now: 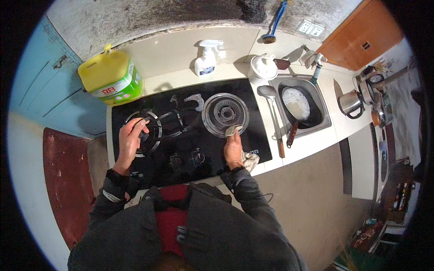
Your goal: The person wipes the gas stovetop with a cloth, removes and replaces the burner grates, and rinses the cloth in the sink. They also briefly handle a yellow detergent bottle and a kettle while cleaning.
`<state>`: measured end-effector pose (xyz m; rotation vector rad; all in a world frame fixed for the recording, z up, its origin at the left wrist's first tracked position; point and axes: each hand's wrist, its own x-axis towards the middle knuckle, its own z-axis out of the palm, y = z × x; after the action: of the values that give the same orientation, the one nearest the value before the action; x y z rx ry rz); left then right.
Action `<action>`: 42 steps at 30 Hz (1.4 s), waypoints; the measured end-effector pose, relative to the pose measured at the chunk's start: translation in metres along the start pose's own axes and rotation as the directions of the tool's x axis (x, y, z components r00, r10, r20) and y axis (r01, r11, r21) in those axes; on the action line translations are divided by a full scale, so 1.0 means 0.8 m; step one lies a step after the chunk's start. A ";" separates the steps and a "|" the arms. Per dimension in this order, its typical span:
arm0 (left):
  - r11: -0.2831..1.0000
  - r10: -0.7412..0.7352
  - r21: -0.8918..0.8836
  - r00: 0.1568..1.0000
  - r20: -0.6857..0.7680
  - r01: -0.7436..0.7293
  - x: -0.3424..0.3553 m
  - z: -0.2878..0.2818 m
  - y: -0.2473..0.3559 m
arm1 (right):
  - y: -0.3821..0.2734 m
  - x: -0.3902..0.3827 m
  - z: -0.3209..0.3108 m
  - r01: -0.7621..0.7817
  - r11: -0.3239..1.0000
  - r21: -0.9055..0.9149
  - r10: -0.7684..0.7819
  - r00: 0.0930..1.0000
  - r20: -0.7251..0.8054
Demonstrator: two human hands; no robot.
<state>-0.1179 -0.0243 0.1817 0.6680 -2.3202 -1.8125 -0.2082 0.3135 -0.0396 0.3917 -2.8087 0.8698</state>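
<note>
Fig.: Cloth point(233, 130) sits on the near rim of the right burner ring point(225, 114), a round metal drip pan on the black glass hob point(190, 149); more of the rag bunches pale at the wrist, near the hob's front edge. Right hand point(235, 149) presses the cloth down, fingers together and curled over it, clamped on the fabric; forearm comes in from below, wrist roughly straight. Left hand point(131, 137) rests at the left burner point(147, 131), fingers bent and closed on a dark pan-support bar; thumb position can't be told.

Risks (judgement): the ring looks loose-laid, so a hard wipe could tip or slide it off centre. The control knobs point(197, 157) lie just beside the right wrist, w/ sleeve close above; a knock could turn the gas on. Loose grate pieces point(194, 100) lie on the glass betw. the burners and could scratch it if dragged. The trailing rag end may snag on a knob.

Surroundings: ladle point(271, 113) beside the hob on the right, sink point(323, 108) w/ a dark pan beyond it, yellow jug point(108, 77) at the back left, spray bottle point(207, 61) behind.
</note>
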 end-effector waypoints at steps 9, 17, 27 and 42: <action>0.998 0.042 -0.050 0.999 0.011 -0.042 -0.005 -0.005 0.000 | -0.028 0.027 -0.022 -0.440 0.766 0.468 0.339 0.896 0.287; 0.998 0.039 -0.046 0.998 -0.048 -0.041 -0.002 -0.017 0.005 | 0.036 0.174 -0.082 -0.280 0.763 0.583 0.383 0.922 -0.058; 0.999 -0.041 -0.022 0.990 -0.136 0.039 0.030 -0.022 -0.008 | 0.063 0.281 0.021 -0.084 0.957 -0.277 0.158 0.954 0.257; 0.995 0.090 -0.035 0.986 -0.143 -0.096 0.032 -0.045 -0.034 | -0.066 0.278 0.057 0.463 0.886 -0.003 -0.385 0.741 0.550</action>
<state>-0.1207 -0.0717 0.1619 0.6480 -2.1789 -1.7096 -0.4077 0.2012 0.0050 1.3916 -3.0088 0.5036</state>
